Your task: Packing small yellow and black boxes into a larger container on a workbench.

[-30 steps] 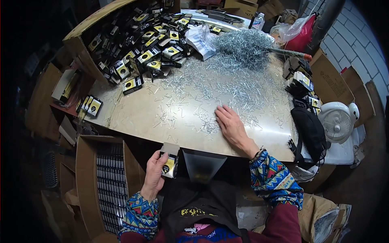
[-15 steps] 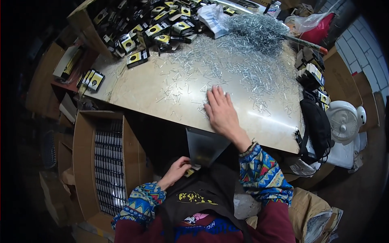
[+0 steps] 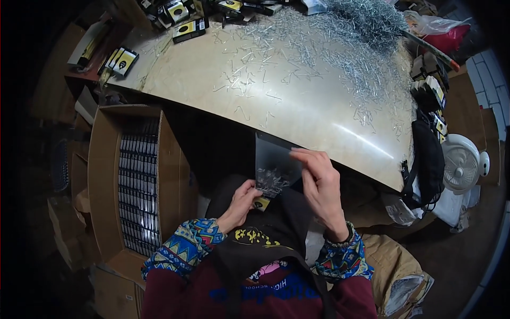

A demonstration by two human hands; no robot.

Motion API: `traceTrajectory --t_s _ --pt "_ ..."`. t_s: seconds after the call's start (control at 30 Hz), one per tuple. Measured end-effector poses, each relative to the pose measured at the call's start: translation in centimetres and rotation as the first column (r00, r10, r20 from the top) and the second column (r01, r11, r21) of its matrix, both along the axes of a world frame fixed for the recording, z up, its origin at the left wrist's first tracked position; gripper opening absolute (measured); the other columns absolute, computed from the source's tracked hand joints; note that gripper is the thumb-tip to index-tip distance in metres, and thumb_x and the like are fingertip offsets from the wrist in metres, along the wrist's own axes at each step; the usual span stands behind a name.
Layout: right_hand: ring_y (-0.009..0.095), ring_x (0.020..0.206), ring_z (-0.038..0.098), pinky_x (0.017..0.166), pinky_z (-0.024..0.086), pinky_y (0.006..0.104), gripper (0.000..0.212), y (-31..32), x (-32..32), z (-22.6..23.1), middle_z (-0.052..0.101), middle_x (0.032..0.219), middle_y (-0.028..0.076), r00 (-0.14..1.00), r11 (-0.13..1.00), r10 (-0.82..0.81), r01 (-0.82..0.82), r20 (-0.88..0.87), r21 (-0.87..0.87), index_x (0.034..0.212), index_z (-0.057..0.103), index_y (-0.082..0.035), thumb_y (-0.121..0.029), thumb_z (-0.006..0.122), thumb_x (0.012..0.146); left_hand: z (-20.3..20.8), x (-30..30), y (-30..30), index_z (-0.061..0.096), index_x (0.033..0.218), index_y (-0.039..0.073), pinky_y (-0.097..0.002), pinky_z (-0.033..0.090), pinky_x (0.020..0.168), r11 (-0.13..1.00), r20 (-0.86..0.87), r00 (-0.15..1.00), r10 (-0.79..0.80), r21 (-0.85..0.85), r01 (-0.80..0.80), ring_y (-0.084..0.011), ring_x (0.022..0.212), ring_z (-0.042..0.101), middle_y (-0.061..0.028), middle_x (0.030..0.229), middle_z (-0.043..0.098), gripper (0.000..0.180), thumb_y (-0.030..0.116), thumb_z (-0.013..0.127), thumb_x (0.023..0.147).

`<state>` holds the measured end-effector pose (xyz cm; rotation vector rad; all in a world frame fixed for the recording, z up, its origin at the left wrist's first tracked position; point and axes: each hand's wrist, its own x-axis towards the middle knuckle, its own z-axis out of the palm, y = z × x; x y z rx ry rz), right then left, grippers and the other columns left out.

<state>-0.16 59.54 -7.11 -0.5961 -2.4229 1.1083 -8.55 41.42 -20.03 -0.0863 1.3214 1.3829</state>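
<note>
A metal chute (image 3: 272, 154) slopes down from the table's front edge toward my lap. Many small bent wire pieces (image 3: 273, 179) lie bunched in its lower part. My left hand (image 3: 241, 204) grips a small black-and-yellow box (image 3: 261, 203) against the chute's lower end; the box's mouth is mostly hidden. Beside the chute's right edge, my right hand (image 3: 321, 186) is raised with its fingers stretched out, and nothing shows in it. Loose wire pieces (image 3: 350, 69) are scattered over the table (image 3: 202, 111), heaped thickly at the far right.
On the left stands a carton (image 3: 95, 175) packed with rows of small boxes. More black-and-yellow boxes (image 3: 189, 30) are piled at the far left of the table. A black bag (image 3: 422, 159) and a white fan (image 3: 460, 164) are at the right. A brown sack (image 3: 390, 266) sits low right.
My right hand has come off the tabletop, back to the chute's right edge. Wire pieces now show bunched in the chute. My left hand still has the box at its lower end.
</note>
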Motion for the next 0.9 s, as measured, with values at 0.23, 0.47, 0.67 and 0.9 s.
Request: traceTrajectory --t_s 0.23,0.47,0.67,0.9 --pt "0.034 0.095 0.054 0.081 0.047 0.0381 0.037 -3.7 0.7 -6.1 0.057 0.102 0.015 0.965 0.932 0.154 -0.214 0.214 0.292 0.108 0.062 -0.001 0.005 0.059 0.072 0.7 1.4 0.0 0.038 0.122 -0.001 -0.0389 0.048 0.085 0.960 -0.556 0.789 -0.260 -0.062 0.272 -0.0275 0.100 0.059 -0.0159 0.109 0.056 0.061 0.009 0.073 0.072" --pt "0.037 0.103 0.060 0.085 0.051 0.0418 0.033 -5.9 2.6 -6.8 0.060 0.114 0.021 0.879 0.921 0.389 -0.361 0.275 -0.150 0.112 0.060 0.001 0.000 0.059 0.079 -1.7 1.6 -1.0 0.040 0.113 -0.004 -0.0451 0.049 0.080 0.924 -0.815 0.456 -0.358 -0.239 0.298 -0.0402 0.098 0.060 -0.0235 0.109 0.056 0.054 0.012 0.072 0.073" --pt "0.031 0.100 0.066 0.086 0.052 0.0340 0.029 -3.2 2.1 -4.2 0.066 0.112 0.018 0.915 0.858 0.400 -0.356 0.046 -0.370 0.117 0.062 0.001 -0.008 0.062 0.090 0.1 -0.3 -3.5 0.046 0.132 0.003 -0.0368 0.050 0.087 0.937 -0.861 0.454 -0.231 -0.070 0.343 -0.0309 0.102 0.061 -0.0178 0.110 0.058 0.071 0.019 0.079 0.072" --pt "0.012 0.088 0.066 0.077 0.052 0.0238 0.028 -0.9 2.4 -2.9 0.072 0.098 0.010 0.978 0.840 0.161 -0.064 0.135 -0.538 0.120 0.063 0.002 -0.012 0.059 0.096 3.1 -1.5 -0.9 0.049 0.134 0.003 -0.0338 0.048 0.083 0.972 -0.839 0.544 -0.015 0.116 0.206 -0.0264 0.094 0.060 -0.0145 0.105 0.059 0.075 0.046 0.075 0.078"
